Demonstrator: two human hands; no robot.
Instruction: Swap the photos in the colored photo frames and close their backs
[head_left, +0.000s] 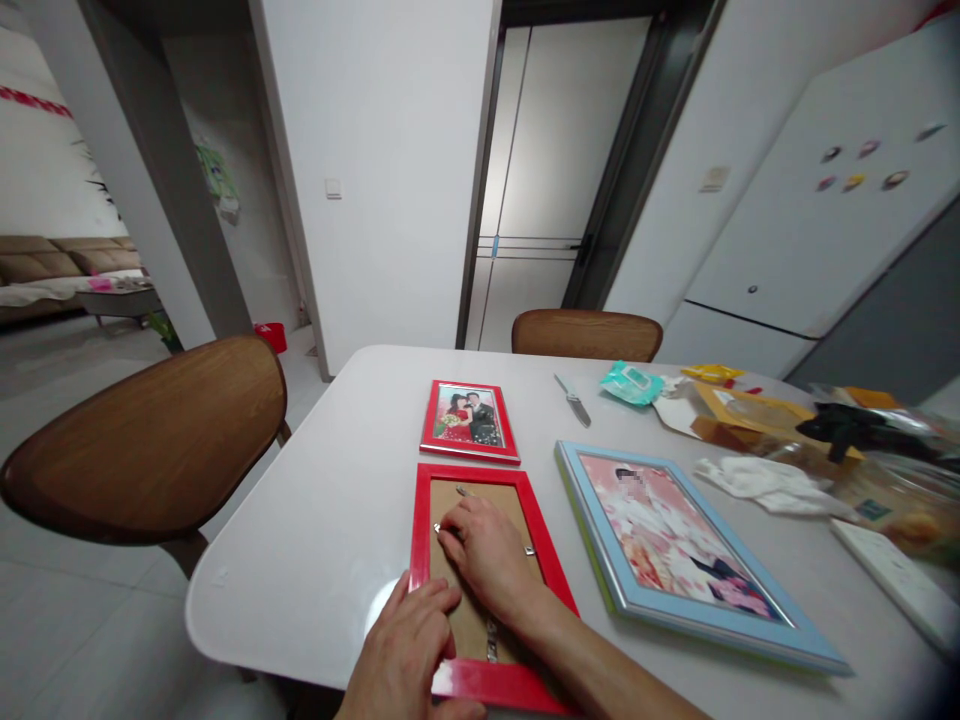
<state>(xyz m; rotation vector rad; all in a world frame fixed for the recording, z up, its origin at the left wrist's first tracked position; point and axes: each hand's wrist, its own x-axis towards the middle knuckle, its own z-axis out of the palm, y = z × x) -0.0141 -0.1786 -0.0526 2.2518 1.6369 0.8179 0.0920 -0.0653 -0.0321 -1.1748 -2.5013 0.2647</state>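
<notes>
Red frame (480, 580) face-down, lower centre of worktop (315, 520): light, stiff, glass likely fragile. Left hand (409, 650) flat on rim; right hand (487, 555) fingers pressing backing board, neither clamped. Best hold: outer rims.

Both hands are bare: the left hand (409, 650) shows no ring or glove; the right hand (487, 555) likewise, its fingers (450, 540) unadorned. The right forearm is uncovered; no sleeve, watch or bracelet shows.

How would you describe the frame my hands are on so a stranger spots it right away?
On the white table, nearest the front edge, lies the red frame under the left hand and right hand. Unlike the smaller red frame and the blue frame, it lies face down, brown backing up.
</notes>
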